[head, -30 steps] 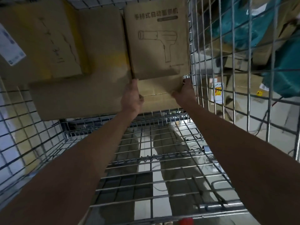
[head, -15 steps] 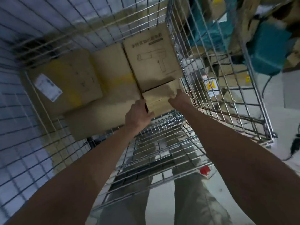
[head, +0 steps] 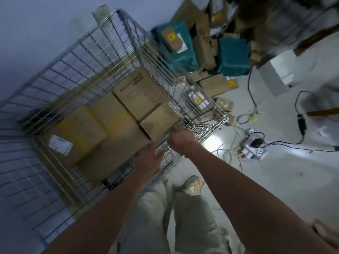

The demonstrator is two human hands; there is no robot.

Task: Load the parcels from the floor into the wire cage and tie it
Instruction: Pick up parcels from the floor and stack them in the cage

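Note:
The wire cage point(head: 132, 28) stands before me with several cardboard parcels inside. A small brown box point(head: 159, 119) lies at its near right corner, next to a printed box point(head: 139, 92) and a large plain box point(head: 113, 136). My right hand point(head: 180, 137) is at the small box's near corner with curled fingers; whether it grips is unclear. Beside it, my left hand point(head: 148, 158) hovers over the cage's near edge, off the small box, holding nothing. A labelled box point(head: 77, 132) lies at the left.
More parcels are heaped on the floor right of the cage: teal bags point(head: 176, 44) and brown boxes point(head: 214, 85). Cables and a power strip point(head: 253, 143) trail over the floor. A white box point(head: 277, 72) stands further right. My legs and a shoe point(head: 194, 184) are below.
The view has pulled back and swung right, revealing the whole cage. Both hands have drawn back from the small box's sides toward the cage's near edge; the box stays put.

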